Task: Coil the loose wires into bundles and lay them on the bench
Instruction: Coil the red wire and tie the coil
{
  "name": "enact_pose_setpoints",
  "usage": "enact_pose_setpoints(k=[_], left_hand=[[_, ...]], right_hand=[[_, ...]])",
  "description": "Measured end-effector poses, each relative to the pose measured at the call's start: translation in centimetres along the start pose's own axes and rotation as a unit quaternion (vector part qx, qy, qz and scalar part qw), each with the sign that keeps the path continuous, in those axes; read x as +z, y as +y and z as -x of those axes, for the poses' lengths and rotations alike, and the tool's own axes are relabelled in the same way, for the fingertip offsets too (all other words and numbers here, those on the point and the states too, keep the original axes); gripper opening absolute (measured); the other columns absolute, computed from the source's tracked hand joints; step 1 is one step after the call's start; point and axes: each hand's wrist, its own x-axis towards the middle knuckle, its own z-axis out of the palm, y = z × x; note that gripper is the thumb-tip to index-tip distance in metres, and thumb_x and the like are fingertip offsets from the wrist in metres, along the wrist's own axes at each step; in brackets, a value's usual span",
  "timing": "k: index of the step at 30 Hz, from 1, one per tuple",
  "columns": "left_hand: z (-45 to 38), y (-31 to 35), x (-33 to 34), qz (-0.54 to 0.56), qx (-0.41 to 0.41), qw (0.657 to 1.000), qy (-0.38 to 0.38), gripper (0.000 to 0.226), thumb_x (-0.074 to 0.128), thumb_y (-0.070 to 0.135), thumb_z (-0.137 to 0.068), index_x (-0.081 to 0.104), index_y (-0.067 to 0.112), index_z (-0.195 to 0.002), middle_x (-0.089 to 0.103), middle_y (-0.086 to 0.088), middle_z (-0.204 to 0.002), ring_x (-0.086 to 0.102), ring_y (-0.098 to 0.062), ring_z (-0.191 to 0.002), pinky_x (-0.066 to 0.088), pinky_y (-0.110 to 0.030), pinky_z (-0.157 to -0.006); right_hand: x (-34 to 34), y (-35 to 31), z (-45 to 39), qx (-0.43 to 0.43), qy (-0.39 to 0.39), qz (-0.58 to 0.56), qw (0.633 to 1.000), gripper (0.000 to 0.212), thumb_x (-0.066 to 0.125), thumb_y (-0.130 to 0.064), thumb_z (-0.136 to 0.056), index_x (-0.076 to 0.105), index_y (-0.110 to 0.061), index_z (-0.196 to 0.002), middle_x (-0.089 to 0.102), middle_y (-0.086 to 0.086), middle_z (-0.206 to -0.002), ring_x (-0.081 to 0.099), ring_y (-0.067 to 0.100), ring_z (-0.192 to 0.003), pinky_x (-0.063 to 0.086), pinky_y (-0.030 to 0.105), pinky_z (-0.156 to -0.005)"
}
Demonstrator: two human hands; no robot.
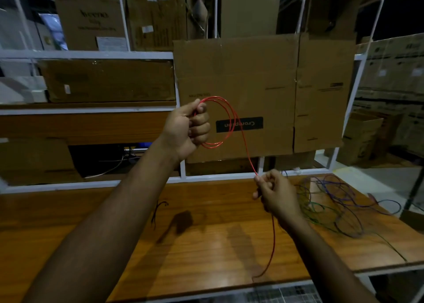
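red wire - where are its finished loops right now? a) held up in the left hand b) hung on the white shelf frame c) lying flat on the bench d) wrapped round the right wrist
a: the red wire loops hang from the raised left hand, whose fingers curl round them, while the right hand pinches the strand lower down, above the bench.

Two bare forearms, no sleeves, bare hands
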Motion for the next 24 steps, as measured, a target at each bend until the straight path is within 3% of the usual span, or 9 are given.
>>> enact_pose_setpoints(k=[2, 4, 6, 9, 13, 15, 18, 21, 24], left_hand=[[-0.1, -0.4, 0.0, -0.010, -0.001, 1.000, 0.011, 0.036, 0.030, 0.033, -0.105, 0.045, 0.019, -0.076, 0.026, 0.008, -0.051, 0.020, -0.006, -0.039, 0.013, -0.021, -0.039], [-0.4, -0.9, 0.0, -0.020, -0.010, 1.000, 0.018, 0.036, 0.030, 0.034, -0.105, 0.045, 0.019, -0.077, 0.027, 0.008, -0.051, 0.021, -0.006, -0.039, 0.014, -0.021, -0.039], [-0.5, -1.4, -0.1, -0.025, -0.021, 0.999, 0.020, 0.036, 0.030, 0.034, -0.106, 0.045, 0.018, -0.078, 0.027, 0.008, -0.051, 0.022, -0.006, -0.039, 0.014, -0.021, -0.039], [-0.6, -1.8, -0.1, -0.044, -0.038, 0.998, 0.009, 0.035, 0.031, 0.033, -0.106, 0.046, 0.017, -0.079, 0.028, 0.008, -0.051, 0.023, -0.006, -0.039, 0.015, -0.021, -0.041], [-0.3, -2.5, 0.9, -0.108, -0.036, 0.993, 0.001, 0.032, 0.032, 0.030, -0.106, 0.048, 0.016, -0.083, 0.034, 0.003, -0.059, 0.033, -0.008, -0.047, 0.026, -0.021, -0.048], [-0.1, -2.6, 1.8, -0.141, -0.029, 0.990, -0.002, 0.029, 0.030, 0.028, -0.107, 0.049, 0.015, -0.089, 0.044, -0.002, -0.067, 0.044, -0.010, -0.053, 0.038, -0.021, -0.053], [0.1, -2.6, 3.0, -0.171, -0.029, 0.985, -0.011, 0.030, 0.030, 0.027, -0.107, 0.054, 0.011, -0.098, 0.054, -0.007, -0.077, 0.055, -0.014, -0.061, 0.048, -0.023, -0.057], [0.0, -2.2, 3.4, -0.168, -0.044, 0.985, -0.023, 0.033, 0.029, 0.028, -0.107, 0.054, 0.014, -0.090, 0.045, 0.001, -0.062, 0.043, -0.009, -0.049, 0.036, -0.019, -0.046], [-0.4, -1.9, 3.1, -0.121, -0.075, 0.989, -0.040, 0.033, 0.030, 0.030, -0.106, 0.050, 0.013, -0.085, 0.035, 0.006, -0.052, 0.030, -0.005, -0.038, 0.023, -0.017, -0.037]], right_hand=[[-0.3, -2.7, 0.7, -0.057, 0.005, 0.112, 0.992, 0.011, 0.057, -0.030, -0.099, 0.058, -0.022, -0.091, 0.070, -0.001, -0.071, 0.062, 0.002, -0.058, 0.046, 0.027, -0.052], [-0.9, -5.7, 1.5, -0.071, -0.087, 0.182, 0.977, 0.007, 0.055, -0.022, -0.100, 0.060, -0.026, -0.101, 0.069, -0.004, -0.087, 0.064, 0.005, -0.069, 0.049, 0.019, -0.054], [-1.5, -8.7, 2.3, -0.123, -0.150, 0.261, 0.946, 0.028, 0.052, -0.010, -0.099, 0.060, -0.027, -0.120, 0.063, -0.008, -0.109, 0.061, 0.006, -0.088, 0.052, 0.017, -0.072], [-2.6, -12.6, 2.7, -0.276, -0.131, 0.346, 0.887, 0.036, 0.054, -0.004, -0.096, 0.065, -0.027, -0.122, 0.050, -0.011, -0.113, 0.050, 0.003, -0.098, 0.042, 0.010, -0.081], [-4.0, -15.3, 0.8, -0.422, -0.075, 0.334, 0.840, 0.028, 0.065, -0.008, -0.092, 0.072, -0.023, -0.114, 0.066, -0.007, -0.106, 0.058, 0.001, -0.085, 0.048, 0.011, -0.076], [-4.2, -15.7, -0.8, -0.436, -0.073, 0.321, 0.838, 0.025, 0.065, -0.010, -0.092, 0.071, -0.020, -0.114, 0.068, -0.012, -0.099, 0.058, -0.007, -0.076, 0.048, 0.007, -0.072], [-4.0, -15.6, -2.8, -0.432, -0.029, 0.326, 0.840, 0.018, 0.064, -0.019, -0.094, 0.071, -0.021, -0.110, 0.069, -0.005, -0.099, 0.056, -0.006, -0.077, 0.055, 0.016, -0.073], [-3.8, -15.4, -4.4, -0.397, 0.019, 0.349, 0.849, 0.017, 0.061, -0.030, -0.095, 0.063, -0.027, -0.112, 0.051, -0.004, -0.106, 0.050, 0.001, -0.082, 0.043, 0.012, -0.065], [-3.6, -15.2, -5.2, -0.360, -0.033, 0.291, 0.886, 0.017, 0.052, -0.033, -0.099, 0.054, -0.026, -0.114, 0.061, -0.009, -0.100, 0.063, 0.004, -0.082, 0.057, 0.023, -0.067]])
